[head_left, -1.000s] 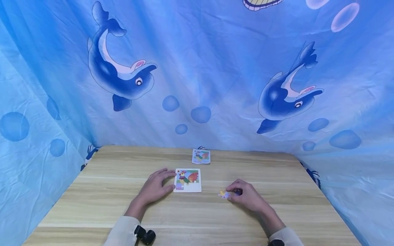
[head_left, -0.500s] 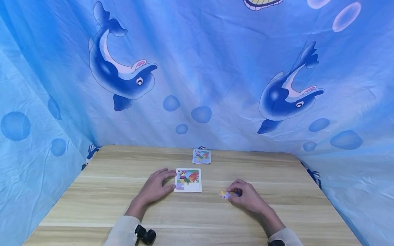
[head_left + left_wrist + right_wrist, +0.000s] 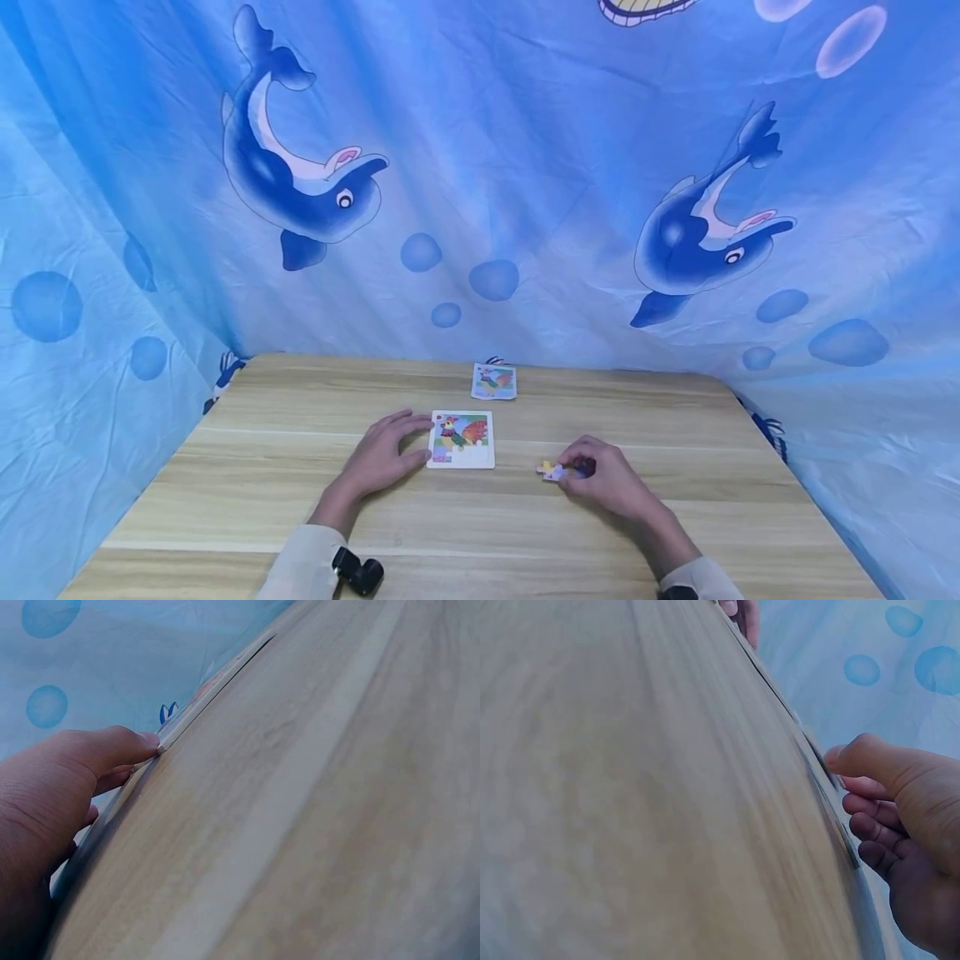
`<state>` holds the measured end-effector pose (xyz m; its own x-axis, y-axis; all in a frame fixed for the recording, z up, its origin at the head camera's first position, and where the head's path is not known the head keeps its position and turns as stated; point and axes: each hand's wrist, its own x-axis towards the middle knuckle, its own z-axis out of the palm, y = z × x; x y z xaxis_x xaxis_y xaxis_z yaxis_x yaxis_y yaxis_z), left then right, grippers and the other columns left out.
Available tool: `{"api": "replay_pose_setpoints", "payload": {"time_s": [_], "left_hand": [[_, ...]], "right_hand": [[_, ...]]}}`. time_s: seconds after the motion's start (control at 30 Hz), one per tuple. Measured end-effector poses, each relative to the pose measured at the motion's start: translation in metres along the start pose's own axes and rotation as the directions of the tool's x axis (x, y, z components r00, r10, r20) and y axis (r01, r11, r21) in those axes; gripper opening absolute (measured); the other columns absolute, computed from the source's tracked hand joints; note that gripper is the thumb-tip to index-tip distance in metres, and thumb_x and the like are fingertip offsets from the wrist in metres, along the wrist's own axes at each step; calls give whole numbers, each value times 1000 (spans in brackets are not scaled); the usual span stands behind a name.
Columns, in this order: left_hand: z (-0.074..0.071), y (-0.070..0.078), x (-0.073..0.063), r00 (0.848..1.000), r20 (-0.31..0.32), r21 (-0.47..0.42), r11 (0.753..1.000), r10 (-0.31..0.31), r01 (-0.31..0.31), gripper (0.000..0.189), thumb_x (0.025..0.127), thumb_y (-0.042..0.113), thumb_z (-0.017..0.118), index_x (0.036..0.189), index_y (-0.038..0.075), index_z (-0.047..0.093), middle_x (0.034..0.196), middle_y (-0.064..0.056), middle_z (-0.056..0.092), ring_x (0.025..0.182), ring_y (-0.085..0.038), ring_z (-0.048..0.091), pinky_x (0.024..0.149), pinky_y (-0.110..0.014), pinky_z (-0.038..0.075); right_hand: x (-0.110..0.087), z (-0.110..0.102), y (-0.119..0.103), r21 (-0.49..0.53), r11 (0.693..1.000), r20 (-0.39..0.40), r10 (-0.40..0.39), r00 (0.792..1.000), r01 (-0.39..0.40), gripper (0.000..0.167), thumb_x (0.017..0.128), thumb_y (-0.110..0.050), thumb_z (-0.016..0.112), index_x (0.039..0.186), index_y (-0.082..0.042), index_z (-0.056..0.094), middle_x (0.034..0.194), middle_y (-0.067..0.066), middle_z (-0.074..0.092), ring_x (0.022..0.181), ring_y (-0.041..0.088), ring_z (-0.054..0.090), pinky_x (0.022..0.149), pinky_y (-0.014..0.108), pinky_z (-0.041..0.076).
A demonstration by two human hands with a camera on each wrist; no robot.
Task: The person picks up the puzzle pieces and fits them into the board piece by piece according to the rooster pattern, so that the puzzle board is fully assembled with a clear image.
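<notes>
In the head view, a square white-framed jigsaw puzzle board [image 3: 462, 439] with a rooster picture lies on the table. Its lower right part is bare white. My left hand [image 3: 386, 452] rests at the board's left side, thumb and forefinger spread along the edge; in the left wrist view its thumb [image 3: 124, 746] touches the board's edge. To the right of the board, my right hand [image 3: 603, 475] pinches a yellow and purple puzzle piece [image 3: 550, 471] between thumb and fingers, low over the table. Something dark shows under that hand, partly hidden by the fingers.
Behind the board lies a small paper picture [image 3: 494, 382] of the same rooster, near the back edge of the wooden table [image 3: 360, 400]. A blue dolphin-printed curtain [image 3: 450, 167] hangs along the back and both sides.
The head view has shifted slightly, so everything sits a little further right. The piece in my right hand has turned a little. My left hand stays at the board's edge.
</notes>
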<state>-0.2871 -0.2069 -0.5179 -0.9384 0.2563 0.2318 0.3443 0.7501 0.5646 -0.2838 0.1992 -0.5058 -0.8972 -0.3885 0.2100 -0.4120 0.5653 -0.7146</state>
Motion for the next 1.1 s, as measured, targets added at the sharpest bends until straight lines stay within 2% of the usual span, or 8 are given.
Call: {"api": "replay_pose_setpoints", "payload": {"time_s": [0.13,0.33,0.53,0.7,1.1], "left_hand": [[0,1,-1,1000,-9,10,1000,8,-8,50,93,37,72,140,22,65,152,-2,59,151,-37,41,122,-68,28],[-1,3,-2,1000,-18,5,1000,16,-16,49,93,36,72,140,20,65,151,-4,60,149,-39,42,121,-70,29],[-1,2,-2,1000,-9,-1,1000,0,0,50,92,35,73,140,22,65,152,-2,59,151,-37,41,123,-68,28],[1,1,-1,1000,-3,-6,1000,2,-2,51,93,36,73,141,23,65,152,0,58,152,-36,40,124,-67,27],[0,2,0,1000,-2,-1,1000,-16,16,50,92,36,74,140,23,65,152,0,59,152,-34,40,124,-67,27]], "right_hand": [[3,-2,-2,10,999,-12,-34,999,34,20,80,-15,86,98,-19,77,99,-1,69,84,12,62,70,19,53],[16,4,-10,5,1000,-7,-29,1000,29,20,83,-17,86,99,-22,76,101,-3,69,86,14,62,71,19,53],[39,23,-23,9,999,-11,-45,999,45,19,82,-21,86,99,-21,77,102,-4,70,88,13,61,73,19,53],[56,40,-32,46,997,17,-62,998,61,19,83,-23,85,100,-20,77,102,-5,70,89,10,61,76,20,54],[77,71,-50,77,994,86,-86,993,79,21,83,-20,84,102,-15,78,102,-4,66,90,10,59,77,19,52]]}}
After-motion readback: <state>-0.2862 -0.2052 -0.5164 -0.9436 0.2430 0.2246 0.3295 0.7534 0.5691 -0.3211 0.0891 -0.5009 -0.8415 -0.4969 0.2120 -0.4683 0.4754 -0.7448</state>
